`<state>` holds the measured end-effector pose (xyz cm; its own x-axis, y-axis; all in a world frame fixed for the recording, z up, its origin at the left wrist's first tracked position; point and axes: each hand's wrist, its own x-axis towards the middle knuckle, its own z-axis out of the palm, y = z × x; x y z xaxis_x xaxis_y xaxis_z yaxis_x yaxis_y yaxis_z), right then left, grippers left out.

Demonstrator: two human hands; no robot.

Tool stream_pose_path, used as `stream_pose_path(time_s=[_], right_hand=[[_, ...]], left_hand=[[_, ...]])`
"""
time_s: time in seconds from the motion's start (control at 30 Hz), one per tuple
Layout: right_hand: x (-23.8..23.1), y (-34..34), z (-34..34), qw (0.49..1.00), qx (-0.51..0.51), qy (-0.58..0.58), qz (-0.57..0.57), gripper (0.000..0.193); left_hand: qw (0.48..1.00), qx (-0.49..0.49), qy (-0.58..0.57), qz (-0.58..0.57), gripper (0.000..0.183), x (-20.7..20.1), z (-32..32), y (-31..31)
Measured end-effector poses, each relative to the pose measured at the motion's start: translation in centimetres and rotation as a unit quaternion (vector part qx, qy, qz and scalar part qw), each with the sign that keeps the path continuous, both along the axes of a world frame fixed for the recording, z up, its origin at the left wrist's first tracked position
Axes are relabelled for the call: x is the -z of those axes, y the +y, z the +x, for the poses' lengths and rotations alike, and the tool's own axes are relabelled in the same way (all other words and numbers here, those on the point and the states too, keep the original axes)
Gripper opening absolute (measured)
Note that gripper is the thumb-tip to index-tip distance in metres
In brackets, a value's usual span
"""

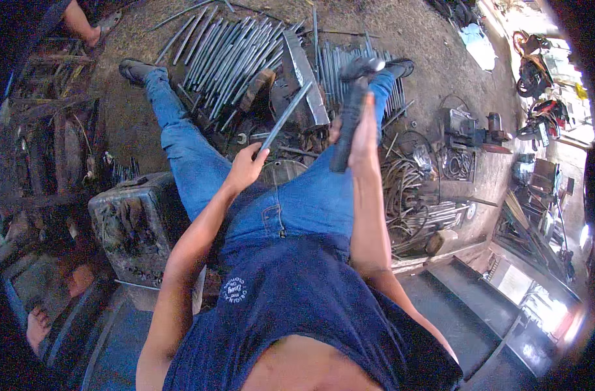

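Note:
My left hand is closed round the lower end of a grey metal rod, which slants up and to the right. The rod's far end rests against or just over a steel rail-like block between my legs; I cannot tell if they touch. Raised to the right of the block, my right hand grips a hammer by its thick dark handle. Motion blurs the hammer, and its head is at the far end. Beneath my left hand's rod lies a wrench.
Many metal rods lie in rows on the ground beyond the block, with another batch by my right foot. Coiled metal pieces and a vise-like machine are on the right. A dark battered container stands left. Another person's foot shows far left.

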<state>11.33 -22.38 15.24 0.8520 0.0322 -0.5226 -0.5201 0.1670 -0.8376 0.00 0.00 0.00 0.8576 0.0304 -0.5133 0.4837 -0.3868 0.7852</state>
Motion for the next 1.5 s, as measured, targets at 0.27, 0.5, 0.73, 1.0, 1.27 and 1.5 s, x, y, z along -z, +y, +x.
stream_pose_path(time_s=[0.27, 0.5, 0.73, 1.0, 1.27, 1.5], right_hand=[[-6.2, 3.5, 4.1, 0.961, 0.116, -0.249, 0.009, 0.063], [7.5, 2.5, 1.6, 0.992, 0.042, 0.113, 0.035, 0.061], [7.5, 1.6, -4.0, 0.992, 0.041, 0.116, -0.025, 0.057], [-1.3, 0.9, 0.9, 0.999, 0.025, -0.013, -0.038, 0.059], [-7.1, 3.1, 4.9, 0.961, 0.117, -0.25, 0.014, 0.063], [5.6, 1.9, 0.7, 0.992, 0.045, 0.102, 0.051, 0.062]], left_hand=[[0.999, -0.001, -0.038, 0.016, 0.039, -0.8, 0.4, 0.0], [0.997, -0.027, -0.03, -0.064, 0.038, -1.8, 0.8, 0.0], [0.997, -0.06, -0.023, -0.041, 0.041, -2.3, 0.8, -0.1], [0.997, -0.012, -0.081, -0.008, 0.039, -0.3, 0.1, -0.4], [0.998, -0.043, -0.047, 0.001, 0.039, -1.2, 0.5, 0.0], [0.998, -0.03, -0.06, 0.002, 0.04, -2.9, -0.3, -0.5]])
